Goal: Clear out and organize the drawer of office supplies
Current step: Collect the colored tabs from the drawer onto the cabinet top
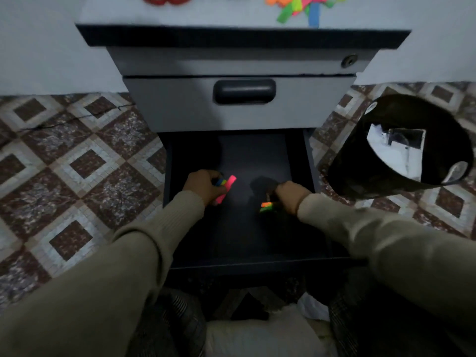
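Drawer [239, 243] open: left hand [203, 188] grips pink strips [226, 188], right hand [289, 195] pinches orange-green strips [266, 206].

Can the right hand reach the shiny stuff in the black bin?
Probably yes: the round black bin stands open-topped beside the drawer, nothing covering it. But the right hand already grips neon sticky strips.
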